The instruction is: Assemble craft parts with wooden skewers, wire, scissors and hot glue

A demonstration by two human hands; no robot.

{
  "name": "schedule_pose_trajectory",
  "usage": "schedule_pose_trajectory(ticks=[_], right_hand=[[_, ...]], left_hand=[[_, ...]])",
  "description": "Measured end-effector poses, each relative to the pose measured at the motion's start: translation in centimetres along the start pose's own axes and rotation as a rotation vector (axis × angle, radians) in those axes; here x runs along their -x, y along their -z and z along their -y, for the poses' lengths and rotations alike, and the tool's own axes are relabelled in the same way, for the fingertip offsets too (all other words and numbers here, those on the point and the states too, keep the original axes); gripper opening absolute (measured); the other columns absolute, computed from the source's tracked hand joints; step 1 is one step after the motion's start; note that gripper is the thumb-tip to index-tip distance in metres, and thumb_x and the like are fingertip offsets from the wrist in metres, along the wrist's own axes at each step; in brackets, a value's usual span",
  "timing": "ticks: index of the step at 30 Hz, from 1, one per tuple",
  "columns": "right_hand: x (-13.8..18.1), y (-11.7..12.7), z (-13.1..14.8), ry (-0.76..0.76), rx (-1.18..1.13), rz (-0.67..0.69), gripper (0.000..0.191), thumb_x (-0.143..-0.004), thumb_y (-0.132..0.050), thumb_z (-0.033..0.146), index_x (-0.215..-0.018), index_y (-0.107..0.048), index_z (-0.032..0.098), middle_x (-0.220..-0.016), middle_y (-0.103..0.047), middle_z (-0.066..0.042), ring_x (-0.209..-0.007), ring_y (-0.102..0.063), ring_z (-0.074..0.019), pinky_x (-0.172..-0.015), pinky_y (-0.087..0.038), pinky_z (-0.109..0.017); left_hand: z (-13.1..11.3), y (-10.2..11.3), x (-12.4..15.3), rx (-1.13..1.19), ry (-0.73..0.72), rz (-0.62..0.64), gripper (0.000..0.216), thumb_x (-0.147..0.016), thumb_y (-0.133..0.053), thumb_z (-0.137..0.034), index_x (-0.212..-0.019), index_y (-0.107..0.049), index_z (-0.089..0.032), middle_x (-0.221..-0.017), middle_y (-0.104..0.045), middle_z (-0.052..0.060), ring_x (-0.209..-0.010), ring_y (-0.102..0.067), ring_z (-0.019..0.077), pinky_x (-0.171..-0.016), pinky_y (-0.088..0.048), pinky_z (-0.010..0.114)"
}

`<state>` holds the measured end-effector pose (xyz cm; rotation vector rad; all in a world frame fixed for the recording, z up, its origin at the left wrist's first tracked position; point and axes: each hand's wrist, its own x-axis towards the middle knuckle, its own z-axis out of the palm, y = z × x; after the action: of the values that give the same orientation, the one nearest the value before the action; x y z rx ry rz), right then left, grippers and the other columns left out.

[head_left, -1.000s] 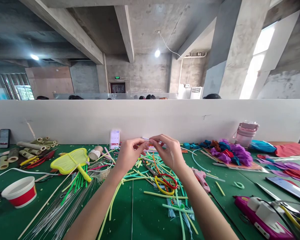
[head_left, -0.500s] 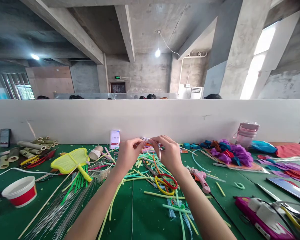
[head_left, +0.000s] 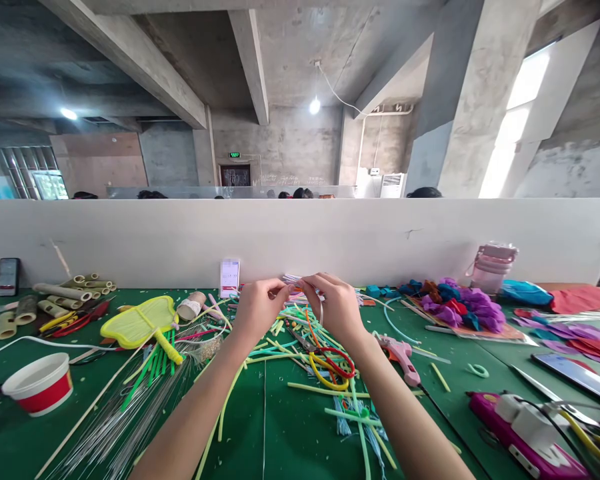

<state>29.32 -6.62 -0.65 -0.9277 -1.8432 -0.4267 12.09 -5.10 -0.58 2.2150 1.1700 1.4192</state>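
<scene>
My left hand (head_left: pixel 260 305) and my right hand (head_left: pixel 333 301) meet in the middle, raised over the table, fingertips pinched close together. Between them is a thin whitish strip (head_left: pixel 321 312), whose end hangs below my right fingers; the exact grip is partly hidden. White-lilac sticks (head_left: pixel 291 279) show just behind the fingertips, and I cannot tell whether they are touched. Under the hands lies a heap of green and yellow tube pieces (head_left: pixel 280 325). Scissors with red and yellow handles (head_left: pixel 330 370) rest on the heap, near my right wrist.
A yellow butterfly-shaped piece (head_left: pixel 140 323), wire bundle (head_left: pixel 115 420) and paper cup (head_left: pixel 39 385) are at left. A pink glue gun (head_left: pixel 403 357), purple power strip (head_left: pixel 525 433) and crumpled coloured paper (head_left: pixel 460 303) lie right. A phone (head_left: pixel 229 278) leans on the white partition (head_left: pixel 300 233).
Both hands keep nearly the same place and pinch. The strip's hanging part by my right fingers has shifted slightly, and the right hand has dipped a little.
</scene>
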Motion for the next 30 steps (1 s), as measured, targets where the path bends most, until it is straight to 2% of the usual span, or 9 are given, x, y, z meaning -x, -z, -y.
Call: schedule_pose_trajectory(ticks=[4, 9, 13, 25, 30], right_hand=[[0.1, -0.1, 0.4, 0.026, 0.049, -0.015, 0.025, -0.100, -0.050, 0.024, -0.090, -0.072, 0.019, -0.082, -0.075, -0.008, -0.074, -0.065, -0.0190, -0.068, -0.047, -0.029], [0.1, 0.3, 0.1, -0.052, -0.138, -0.027, 0.018, -0.097, -0.057, 0.029, -0.096, -0.073, 0.023, -0.084, -0.075, -0.004, -0.072, -0.066, -0.0172, -0.069, -0.049, -0.027], [0.0, 0.4, -0.3, -0.070, -0.200, -0.022, 0.018, -0.097, -0.058, 0.030, -0.093, -0.074, 0.024, -0.082, -0.075, -0.002, -0.070, -0.067, -0.0167, -0.067, -0.050, -0.027], [-0.7, 3.0, -1.6, -0.136, -0.059, -0.168, 0.020, -0.093, -0.061, 0.031, -0.082, -0.074, 0.022, -0.073, -0.074, -0.002, -0.056, -0.059, -0.0152, -0.060, -0.048, -0.027], [-0.7, 3.4, -1.7, -0.147, -0.069, -0.180, 0.019, -0.093, -0.062, 0.031, -0.082, -0.074, 0.022, -0.073, -0.073, -0.001, -0.056, -0.058, -0.0143, -0.060, -0.048, -0.027]], left_hand=[[-0.1, 0.1, 0.1, -0.013, 0.008, -0.011, 0.040, -0.093, -0.055, -0.048, -0.071, -0.072, -0.018, -0.060, -0.070, 0.003, -0.052, -0.064, 0.0167, -0.053, -0.041, 0.024], [-0.5, 0.3, 0.2, 0.048, -0.010, 0.015, 0.042, -0.094, -0.053, -0.052, -0.076, -0.072, -0.018, -0.068, -0.073, 0.003, -0.055, -0.066, 0.0161, -0.056, -0.043, 0.024], [-0.5, 0.2, 0.2, 0.071, -0.027, 0.032, 0.039, -0.094, -0.054, -0.049, -0.077, -0.072, -0.019, -0.064, -0.072, 0.002, -0.055, -0.065, 0.0164, -0.056, -0.044, 0.024], [0.0, 0.7, -0.1, 0.168, -0.026, 0.106, 0.033, -0.092, -0.058, -0.048, -0.086, -0.074, -0.019, -0.075, -0.075, 0.003, -0.060, -0.069, 0.0170, -0.058, -0.049, 0.024], [0.0, 1.2, 0.0, 0.175, -0.039, 0.135, 0.032, -0.093, -0.058, -0.045, -0.080, -0.072, -0.019, -0.073, -0.074, 0.002, -0.063, -0.069, 0.0166, -0.061, -0.050, 0.024]])
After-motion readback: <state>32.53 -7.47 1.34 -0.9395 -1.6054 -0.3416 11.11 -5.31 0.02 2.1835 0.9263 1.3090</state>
